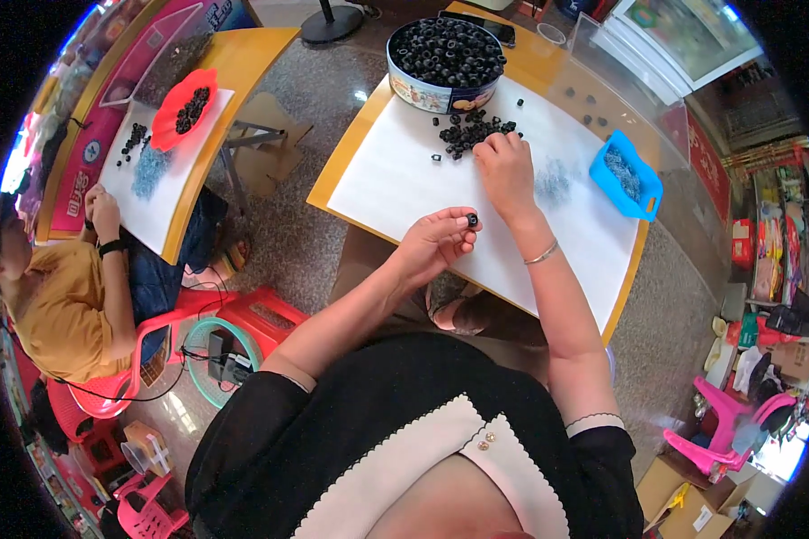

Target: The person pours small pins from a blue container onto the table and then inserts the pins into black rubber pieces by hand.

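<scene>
My left hand (436, 239), above the near edge of the white-covered table (395, 184), pinches a small black cylindrical part (472, 219) between thumb and fingers. My right hand (506, 171) reaches to the right side of a loose pile of similar black parts (467, 135). Its fingers are bent together at the pile; what they grip, if anything, is hidden. Behind the pile stands a round tin (442, 94) heaped with the same parts. To the right, a blue plastic tray (648, 208) holds many thin, grey-blue pieces, and more of these lie scattered (555, 182) beside my right wrist.
A phone (487, 30) lies behind the tin, near a clear plastic bin (616, 67). On the left, another person (72, 314) sits at a second table (265, 49) with a red dish (168, 126) of black parts. A red stool (265, 314) stands by my left arm.
</scene>
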